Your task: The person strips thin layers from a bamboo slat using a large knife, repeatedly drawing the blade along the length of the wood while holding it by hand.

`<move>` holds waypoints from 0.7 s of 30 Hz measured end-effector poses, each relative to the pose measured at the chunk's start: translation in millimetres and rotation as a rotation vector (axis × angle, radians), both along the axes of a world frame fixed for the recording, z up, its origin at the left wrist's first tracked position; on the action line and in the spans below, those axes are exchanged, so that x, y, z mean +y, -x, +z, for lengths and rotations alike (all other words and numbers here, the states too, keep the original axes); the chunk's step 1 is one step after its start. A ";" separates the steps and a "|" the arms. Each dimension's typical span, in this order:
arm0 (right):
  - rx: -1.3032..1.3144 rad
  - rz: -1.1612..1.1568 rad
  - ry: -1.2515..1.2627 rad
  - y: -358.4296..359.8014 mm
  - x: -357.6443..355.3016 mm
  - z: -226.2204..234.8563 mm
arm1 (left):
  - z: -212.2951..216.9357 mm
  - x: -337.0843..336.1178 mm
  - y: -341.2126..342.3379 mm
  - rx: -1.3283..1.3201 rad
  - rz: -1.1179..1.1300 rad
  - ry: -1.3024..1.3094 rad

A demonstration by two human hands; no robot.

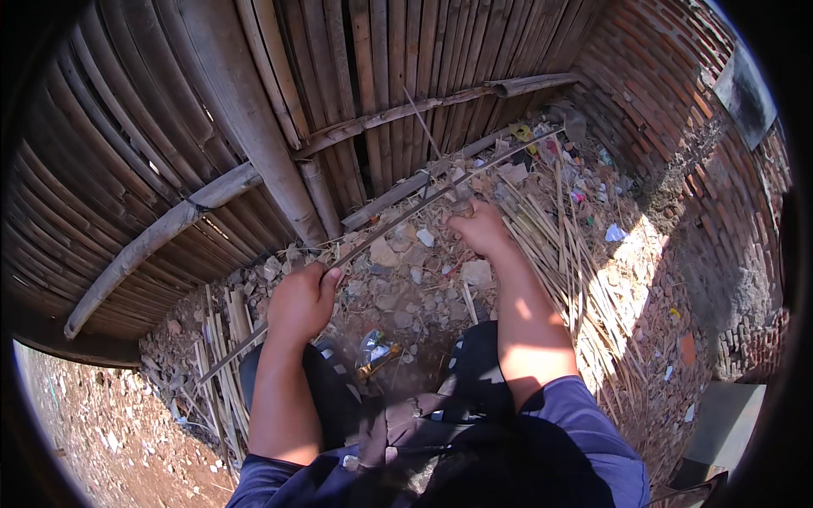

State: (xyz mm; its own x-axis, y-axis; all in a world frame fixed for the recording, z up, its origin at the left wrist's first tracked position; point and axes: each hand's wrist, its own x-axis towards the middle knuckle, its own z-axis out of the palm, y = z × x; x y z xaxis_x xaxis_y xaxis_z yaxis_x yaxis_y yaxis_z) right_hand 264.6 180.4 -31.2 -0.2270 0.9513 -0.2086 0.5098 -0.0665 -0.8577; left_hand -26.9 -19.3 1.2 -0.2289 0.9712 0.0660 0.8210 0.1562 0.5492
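Long thin bamboo strip (385,229): runs diagonally across the centre of view, low end near 8 o'clock by the split-bamboo pile, high end toward 1 o'clock by the brick corner. It passes just in front of the bamboo fence (356,76).

Left hand (301,300): fist closed round the strip just left of centre, thumb lying along it. Right hand (478,227): fingers curled over the strip just above centre; whether it grips firmly or only steadies, cannot tell. Hands well apart along the strip.

Judgement on technique: a strip this slender will bow and whip, so both grips should stay spaced and the pull kept in line with its length. Splinter risk on bare palms; slide slowly. Keep the far tip clear of the fence rails.

Ground: rubble and stones (406,271) beneath the strip, loose split bamboo sticks (563,245) at 2 to 4 o'clock, more at 8 o'clock.

Packages: crumpled silvery foil wrapper (373,347) just below centre between the knees; yellow wrapper scrap (521,132) at 1 o'clock by the fence foot; small white scrap (614,233) at 3 o'clock, near the brick wall (677,93). No signs visible.
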 end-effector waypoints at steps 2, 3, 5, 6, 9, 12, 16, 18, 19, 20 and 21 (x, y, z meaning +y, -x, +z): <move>-0.227 0.138 -0.291 13.0 -16.0 2.4 | -0.9 1.7 -2.1 0.004 -0.008 0.001; -0.257 0.176 -0.177 21.9 -26.6 6.8 | -1.2 3.0 -4.5 -0.004 -0.019 -0.005; -0.536 0.355 -0.322 44.8 -54.0 31.0 | -5.5 2.5 -6.3 -0.009 -0.001 0.032; -0.543 0.343 -0.326 50.5 -56.6 31.7 | -5.4 0.8 -3.9 -0.013 -0.013 0.025; -0.567 0.471 -0.402 48.6 -53.9 36.8 | -6.9 -6.8 6.0 -0.001 -0.025 0.032; -0.380 0.455 -0.367 27.8 -38.2 33.8 | -5.3 -4.5 8.7 -0.041 -0.008 0.009; -0.452 0.175 -0.346 8.8 -28.0 34.1 | 2.2 4.8 1.0 -0.021 0.039 0.033; -0.441 0.131 -0.398 14.3 -30.0 24.2 | 1.1 2.9 2.4 -0.012 0.086 0.031; -0.411 0.121 -0.355 21.5 -34.7 26.9 | -2.9 0.9 6.4 -0.013 0.051 -0.006; -0.384 0.107 -0.313 27.6 -39.1 30.4 | -4.4 0.3 7.5 -0.022 0.036 -0.017; -0.382 0.200 -0.421 29.5 -40.6 26.7 | -5.6 -0.1 6.6 -0.055 0.036 -0.012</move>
State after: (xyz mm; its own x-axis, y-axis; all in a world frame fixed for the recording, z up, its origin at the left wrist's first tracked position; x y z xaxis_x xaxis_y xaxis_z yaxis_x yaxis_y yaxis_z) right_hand 235.0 139.8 -4.4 -0.3937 0.9162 0.0749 0.7547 0.3686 -0.5427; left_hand -33.5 -19.4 -4.4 -0.2673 0.9615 0.0643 0.7833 0.1780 0.5956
